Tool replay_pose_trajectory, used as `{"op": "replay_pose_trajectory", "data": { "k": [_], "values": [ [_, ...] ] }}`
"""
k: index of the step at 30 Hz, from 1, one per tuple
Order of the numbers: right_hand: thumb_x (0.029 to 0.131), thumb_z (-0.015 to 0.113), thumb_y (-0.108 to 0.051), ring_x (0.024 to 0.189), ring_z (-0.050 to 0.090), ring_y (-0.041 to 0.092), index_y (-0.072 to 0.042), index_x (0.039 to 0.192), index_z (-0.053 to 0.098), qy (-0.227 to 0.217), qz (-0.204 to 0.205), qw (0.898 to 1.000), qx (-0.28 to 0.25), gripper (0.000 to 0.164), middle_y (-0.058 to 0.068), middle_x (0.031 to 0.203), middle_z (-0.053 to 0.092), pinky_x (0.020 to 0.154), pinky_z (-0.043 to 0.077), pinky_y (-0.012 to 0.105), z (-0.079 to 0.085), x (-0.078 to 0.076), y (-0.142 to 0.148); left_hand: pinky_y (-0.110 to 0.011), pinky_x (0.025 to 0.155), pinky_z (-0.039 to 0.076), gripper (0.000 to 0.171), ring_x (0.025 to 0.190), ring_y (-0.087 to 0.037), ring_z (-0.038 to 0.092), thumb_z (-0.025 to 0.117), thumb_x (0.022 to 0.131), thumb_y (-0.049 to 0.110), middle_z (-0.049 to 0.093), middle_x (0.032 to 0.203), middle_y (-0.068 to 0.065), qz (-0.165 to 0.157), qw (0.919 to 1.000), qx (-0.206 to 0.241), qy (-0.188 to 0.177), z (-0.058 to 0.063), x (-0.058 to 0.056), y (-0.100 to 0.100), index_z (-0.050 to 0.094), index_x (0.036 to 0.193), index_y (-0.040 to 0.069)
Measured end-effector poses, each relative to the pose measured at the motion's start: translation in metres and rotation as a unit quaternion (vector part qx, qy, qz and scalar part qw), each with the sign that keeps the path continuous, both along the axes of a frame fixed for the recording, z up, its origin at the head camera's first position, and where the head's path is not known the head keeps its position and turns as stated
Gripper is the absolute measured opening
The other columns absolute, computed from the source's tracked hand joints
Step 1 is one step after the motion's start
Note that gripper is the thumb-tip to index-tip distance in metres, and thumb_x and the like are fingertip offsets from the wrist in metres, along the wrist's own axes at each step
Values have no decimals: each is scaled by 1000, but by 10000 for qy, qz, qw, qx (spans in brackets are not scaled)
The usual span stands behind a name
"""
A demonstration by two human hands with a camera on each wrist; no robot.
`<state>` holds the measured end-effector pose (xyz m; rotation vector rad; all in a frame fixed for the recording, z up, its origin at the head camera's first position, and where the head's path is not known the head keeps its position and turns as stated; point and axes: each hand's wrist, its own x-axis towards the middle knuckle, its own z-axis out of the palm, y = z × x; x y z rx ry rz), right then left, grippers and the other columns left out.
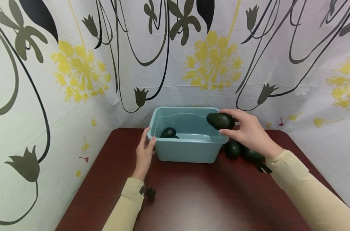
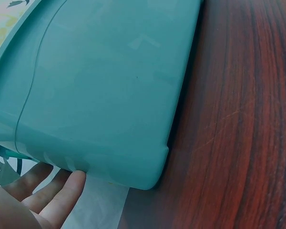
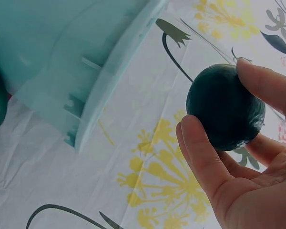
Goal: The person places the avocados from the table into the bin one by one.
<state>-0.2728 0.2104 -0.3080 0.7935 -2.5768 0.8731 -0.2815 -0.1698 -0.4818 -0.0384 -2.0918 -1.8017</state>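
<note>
A dark green avocado (image 1: 220, 121) is held in my right hand (image 1: 247, 130), over the right end of a blue-green plastic bin (image 1: 186, 150). In the right wrist view, thumb and fingers pinch the avocado (image 3: 224, 107) beside the bin wall (image 3: 43, 47). My left hand (image 1: 144, 155) rests against the bin's left end. Its fairly straight fingers (image 2: 66, 195) touch the outer end wall in the left wrist view. Inside the bin, at the left, lies another avocado (image 1: 168, 132), with part of a dark thing beside it; the front wall hides the rest.
More avocados (image 1: 232, 149) lie on the dark red-brown table (image 1: 192, 195) right of the bin, partly hidden by my right hand and wrist. A patterned white cloth (image 1: 175, 73) hangs close behind the bin and along both sides.
</note>
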Motion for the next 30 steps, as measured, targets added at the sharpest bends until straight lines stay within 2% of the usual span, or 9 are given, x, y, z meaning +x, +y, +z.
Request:
{"op": "replay_pose_trajectory", "data": {
  "k": [15, 16, 22, 30],
  "values": [
    [85, 82, -37, 99, 62, 11, -39, 141, 54, -22, 86, 9997, -215, 63, -8, 133, 56, 83, 57, 36, 23, -16, -13, -62, 87, 52, 55, 127, -24, 54, 60, 97, 55, 46, 150, 0, -73, 9999, 90, -59, 6, 2, 0, 41, 148, 51],
    [85, 82, -37, 99, 62, 11, -39, 142, 54, -47, 77, 9997, -216, 64, -8, 134, 56, 83, 57, 36, 24, -17, -14, -61, 87, 52, 54, 127, -23, 55, 60, 96, 56, 47, 150, 2, -43, 10000, 68, -26, 2, -1, 0, 41, 147, 53],
    [85, 81, -42, 101, 64, 14, -41, 142, 52, -209, 33, 9994, -264, 65, -8, 134, 56, 82, 58, 40, 29, -25, -16, -60, 86, 53, 56, 126, -23, 55, 60, 95, 60, 47, 149, 1, -45, 10000, 54, -31, 2, -1, 1, 41, 147, 54],
    [84, 81, -46, 106, 65, 23, -39, 143, 53, -228, -54, 9996, -175, 66, -4, 138, 55, 80, 54, 45, 35, -34, -21, -58, 86, 54, 53, 127, -24, 55, 59, 97, 56, 45, 151, 1, -69, 10000, 14, -44, 1, 1, 0, 40, 146, 55]
  ]
}}
